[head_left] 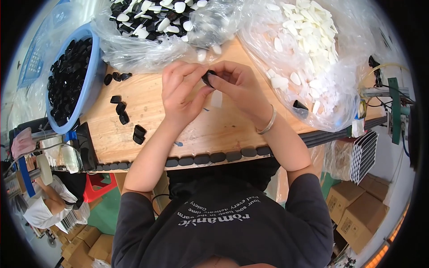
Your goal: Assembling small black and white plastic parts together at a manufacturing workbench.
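Over the middle of the wooden table, my left hand and my right hand meet at a small black oval cap. Thumb and fingers of both hands pinch it from either side. Just below the right fingers shows a translucent white flat piece; whether it touches the hand I cannot tell. Several loose black caps are scattered on the wood left of my left hand. Beyond my hands, a clear plastic bag lies open with mixed black and white pieces in it.
At the left stands a blue basin full of black caps. White oval pieces fill another plastic bag on the right. Dark oval pieces line the table's front edge. Cardboard boxes and a person in white are beyond the table.
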Demonstrator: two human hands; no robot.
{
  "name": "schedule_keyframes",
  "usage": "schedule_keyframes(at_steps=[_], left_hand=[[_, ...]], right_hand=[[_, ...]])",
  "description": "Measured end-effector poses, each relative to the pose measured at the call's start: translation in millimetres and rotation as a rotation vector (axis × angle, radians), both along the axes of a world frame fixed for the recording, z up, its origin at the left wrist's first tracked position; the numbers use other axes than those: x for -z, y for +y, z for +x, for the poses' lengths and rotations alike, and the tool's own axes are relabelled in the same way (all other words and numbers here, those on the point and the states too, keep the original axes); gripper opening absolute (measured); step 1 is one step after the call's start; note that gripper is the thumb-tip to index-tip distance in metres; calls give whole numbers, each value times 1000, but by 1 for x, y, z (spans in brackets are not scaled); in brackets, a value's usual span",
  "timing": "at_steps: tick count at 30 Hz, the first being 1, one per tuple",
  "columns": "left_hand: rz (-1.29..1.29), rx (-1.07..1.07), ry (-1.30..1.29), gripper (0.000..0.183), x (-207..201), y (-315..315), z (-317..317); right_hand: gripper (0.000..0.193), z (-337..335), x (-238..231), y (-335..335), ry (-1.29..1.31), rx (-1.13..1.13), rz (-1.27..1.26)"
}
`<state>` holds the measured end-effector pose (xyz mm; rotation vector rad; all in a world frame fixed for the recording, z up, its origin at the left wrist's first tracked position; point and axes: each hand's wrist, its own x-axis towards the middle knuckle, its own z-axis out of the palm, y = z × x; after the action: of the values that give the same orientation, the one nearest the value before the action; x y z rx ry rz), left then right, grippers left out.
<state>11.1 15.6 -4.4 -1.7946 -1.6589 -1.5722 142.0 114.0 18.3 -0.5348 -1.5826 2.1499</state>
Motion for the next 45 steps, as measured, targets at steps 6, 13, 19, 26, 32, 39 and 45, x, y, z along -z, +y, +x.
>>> schedule_keyframes(at_steps=[6,13,19,26,32,39,45], left_hand=[[16,-8,69,47,0,3,3],[-18,-42,65,44,0,4,3],[-86,-80,-68,43,-4,4,3],[-94,-82,-172,43,-6,2,-4],[-84,7,-194,44,-8,1,-6],[-85,4,-222,45,-12,-1,-8],[-86,-10,-125,46,-7,2,-5]], right_hand=[[18,0,5,1,4,27,-15],[18,-5,6,3,-14,42,-90],[21,0,-1,16,-27,100,11],[17,35,4,164,-501,734,1043],[9,29,29,205,-806,257,1546],[11,27,5,182,-1029,339,1501],[5,5,-14,40,-98,169,497]])
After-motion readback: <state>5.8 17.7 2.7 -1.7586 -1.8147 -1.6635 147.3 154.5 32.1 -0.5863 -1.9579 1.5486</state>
